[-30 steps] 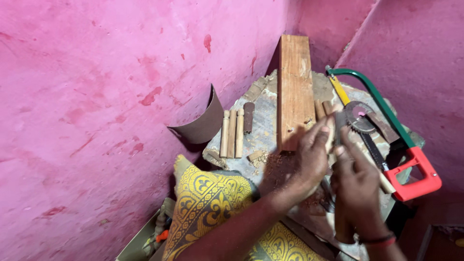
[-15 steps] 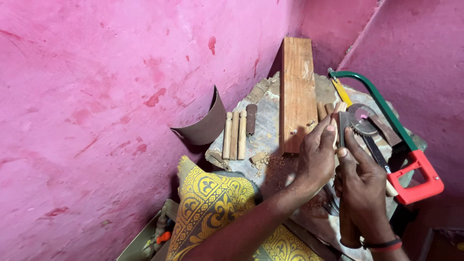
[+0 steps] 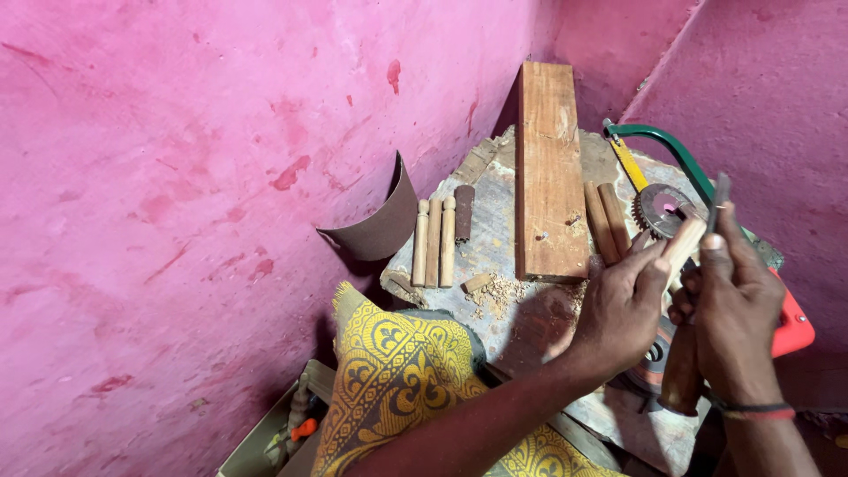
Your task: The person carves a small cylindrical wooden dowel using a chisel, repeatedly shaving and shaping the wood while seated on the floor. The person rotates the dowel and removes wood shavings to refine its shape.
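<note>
Both hands sit a little lower and nearer the red saw handle than half a second ago, with the tool's blade now tipped up. Left hand (image 3: 623, 305) has its grip clenched around a short pale wooden peg (image 3: 685, 243), thumb and fingers pinching it near the top. Right hand (image 3: 729, 305) has its grip closed on a brown wooden-handled chisel (image 3: 687, 367), whose thin blade rises just beside the peg. Beyond the peg lie a toothed circular saw disc (image 3: 661, 208) and a green-framed hacksaw (image 3: 676, 150). Left of the peg, on the rough stone worktop (image 3: 495, 247), lie a long reddish wooden plank (image 3: 549, 168), three turned pale wooden pegs (image 3: 434, 243) and curled brown sandpaper (image 3: 380, 221).
</note>
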